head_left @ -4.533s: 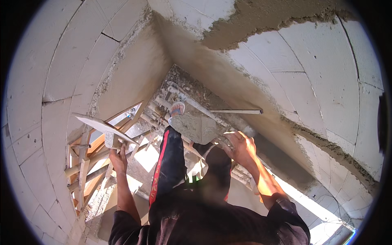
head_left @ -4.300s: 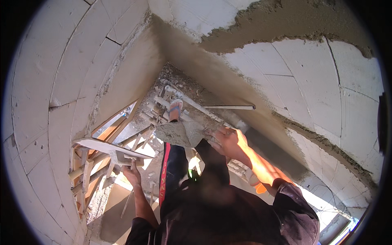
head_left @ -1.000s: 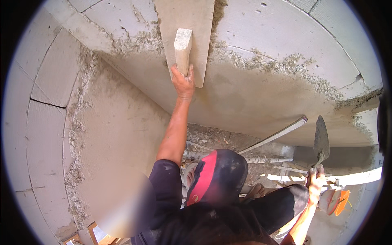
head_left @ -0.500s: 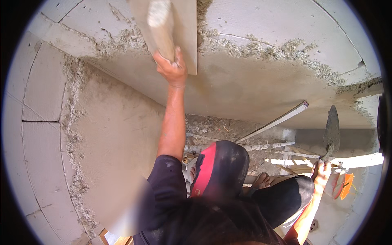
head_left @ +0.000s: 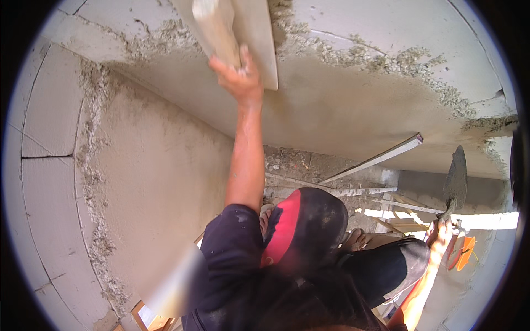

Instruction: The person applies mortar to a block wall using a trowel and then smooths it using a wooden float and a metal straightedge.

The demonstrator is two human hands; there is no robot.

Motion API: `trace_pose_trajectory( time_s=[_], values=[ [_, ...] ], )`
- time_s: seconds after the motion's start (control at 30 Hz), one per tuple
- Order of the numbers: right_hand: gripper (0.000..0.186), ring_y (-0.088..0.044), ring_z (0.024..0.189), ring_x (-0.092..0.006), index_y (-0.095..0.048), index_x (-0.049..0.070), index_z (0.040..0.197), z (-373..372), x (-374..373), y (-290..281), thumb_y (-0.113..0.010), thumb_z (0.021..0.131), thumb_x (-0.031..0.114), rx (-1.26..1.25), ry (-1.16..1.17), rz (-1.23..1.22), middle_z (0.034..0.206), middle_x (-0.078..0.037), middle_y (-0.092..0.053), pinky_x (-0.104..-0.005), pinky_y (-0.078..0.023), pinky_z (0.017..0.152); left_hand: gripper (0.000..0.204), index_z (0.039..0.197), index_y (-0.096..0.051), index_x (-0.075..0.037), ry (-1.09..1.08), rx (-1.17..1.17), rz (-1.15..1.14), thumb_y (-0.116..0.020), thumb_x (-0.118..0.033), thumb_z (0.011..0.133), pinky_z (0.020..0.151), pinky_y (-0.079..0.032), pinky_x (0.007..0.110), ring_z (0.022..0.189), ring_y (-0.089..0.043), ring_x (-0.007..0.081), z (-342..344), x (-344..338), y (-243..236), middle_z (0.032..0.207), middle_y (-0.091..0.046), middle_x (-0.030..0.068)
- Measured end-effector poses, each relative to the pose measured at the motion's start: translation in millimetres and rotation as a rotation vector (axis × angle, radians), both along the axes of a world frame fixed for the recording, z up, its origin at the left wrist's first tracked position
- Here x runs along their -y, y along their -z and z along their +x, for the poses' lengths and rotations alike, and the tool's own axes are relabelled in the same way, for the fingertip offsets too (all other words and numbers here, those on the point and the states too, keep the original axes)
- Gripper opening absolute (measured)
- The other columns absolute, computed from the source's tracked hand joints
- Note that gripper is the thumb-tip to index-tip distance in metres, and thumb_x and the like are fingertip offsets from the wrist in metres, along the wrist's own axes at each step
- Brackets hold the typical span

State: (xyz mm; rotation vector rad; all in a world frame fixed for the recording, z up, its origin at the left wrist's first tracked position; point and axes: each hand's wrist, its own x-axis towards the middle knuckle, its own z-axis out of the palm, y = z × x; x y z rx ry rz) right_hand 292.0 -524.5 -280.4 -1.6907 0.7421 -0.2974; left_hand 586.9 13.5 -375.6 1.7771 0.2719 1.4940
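Observation:
My left hand point(head_left: 241, 80) reaches up with its fingers wrapped round the thick handle point(head_left: 214, 33) of a plastering float. The float's flat board point(head_left: 256, 41) lies against or very close to the wall, over the upper border of the smooth plaster; its top runs out of view. Low on the right, my right hand point(head_left: 440, 234) grips a pointed trowel point(head_left: 456, 179) by its handle. The trowel blade points up and carries grey mortar smears. It is held apart from the wall, beside my bent knee.
Rough mortar point(head_left: 395, 66) edges the smooth plaster point(head_left: 342, 105) below pale blocks point(head_left: 464, 55). A plastered side wall point(head_left: 160, 165) meets it at a left corner. A long bar point(head_left: 375, 158) leans against the wall. Poles point(head_left: 359, 192) cross below, above rubble-strewn ground point(head_left: 292, 161). Something orange point(head_left: 467, 254) hangs near my right hand.
My left hand and the float have slid slightly up along the wall. The whole view has shifted a little. My right hand still holds the trowel in much the same pose.

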Motion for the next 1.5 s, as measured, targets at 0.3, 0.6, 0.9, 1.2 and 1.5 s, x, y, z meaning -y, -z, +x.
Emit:
trace_pose_trajectory(
  time_s=[0.3, 0.6, 0.9, 1.2, 1.5],
  values=[
    [0.027, -0.055, 0.074, -0.0081, -0.058, 0.012, 0.119, -1.3, 20.2, 1.2, -0.062, 0.095, 0.022, 0.073, 0.127, 0.097, 0.093, 0.003, -0.06, -0.022, -0.041, 0.056, 0.067, 0.13, -0.034, 0.016, -0.064, -0.431, -0.226, -0.062, -0.037, 0.098, 0.08, -0.047, 0.051, 0.091, -0.061, 0.047, -28.3, -0.3, 158.0, 0.105, -0.06, 0.0339],
    [0.03, -0.056, 0.07, -0.0068, -0.058, 0.011, 0.115, -4.9, 35.3, 9.9, -0.06, 0.097, 0.034, 0.014, -0.043, 0.094, 0.087, 0.003, -0.061, -0.0197, -0.042, 0.049, 0.046, 0.117, -0.038, 0.011, -0.061, -0.033, -0.054, -0.059, -0.026, 0.101, 0.072, -0.046, 0.043, 0.084, -0.058, 0.0361, -9.3, 6.3, -17.2, 0.097, -0.056, 0.0264],
    [0.023, -0.04, 0.048, -0.0067, -0.057, 0.011, 0.105, -5.6, 24.3, 14.8, -0.054, 0.099, 0.033, 0.189, -0.091, 0.215, 0.064, 0.005, -0.045, -0.0229, -0.034, 0.038, 0.065, 0.135, -0.032, 0.011, 0.222, -0.679, -0.44, -0.063, -0.033, 0.097, 0.089, -0.042, 0.055, 0.105, -0.055, 0.0538, -47.2, 11.7, 151.9, 0.116, -0.054, 0.0391],
    [0.02, -0.055, 0.07, -0.0067, -0.059, 0.018, 0.107, 38.0, -8.2, 14.7, -0.056, 0.096, 0.035, -0.08, 0.093, 0.191, 0.081, 0.005, -0.056, -0.0211, -0.04, 0.051, 0.045, 0.12, -0.049, 0.011, 0.16, 0.175, 0.191, -0.063, -0.026, 0.097, 0.078, -0.049, 0.045, 0.091, -0.063, 0.0413, 0.7, -13.7, -182.5, 0.1, -0.063, 0.0311],
    [0.03, -0.045, 0.045, -0.0109, -0.059, 0.008, 0.101, 23.2, 8.1, 21.2, -0.045, 0.101, 0.035, -0.011, 0.041, 0.183, 0.064, -0.001, -0.052, -0.024, -0.036, 0.038, 0.047, 0.117, -0.037, 0.011, -0.012, -0.001, 0.231, -0.066, -0.021, 0.096, 0.065, -0.049, 0.038, 0.072, -0.06, 0.0247, 3.9, -9.1, -113.1, 0.079, -0.055, 0.0142]
  ],
)
